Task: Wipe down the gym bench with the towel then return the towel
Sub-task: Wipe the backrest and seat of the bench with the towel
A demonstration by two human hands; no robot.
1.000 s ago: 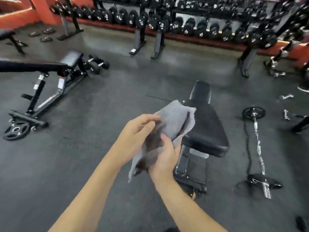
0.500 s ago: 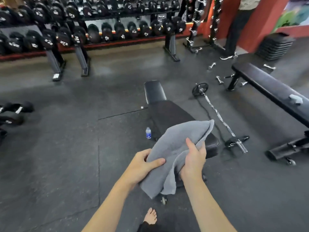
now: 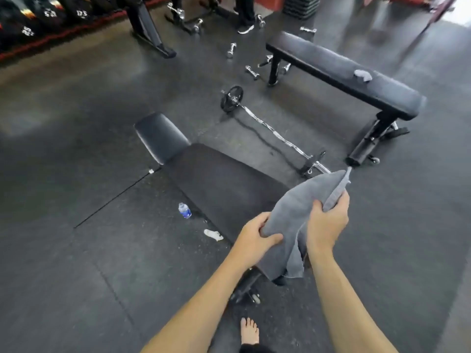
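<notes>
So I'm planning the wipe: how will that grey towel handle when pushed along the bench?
Probably floppy: the grey towel sags in folds between the left hand and right hand. Likely light, since a loose pinch holds it. It may bunch rather than slide flat on the bench.
</notes>
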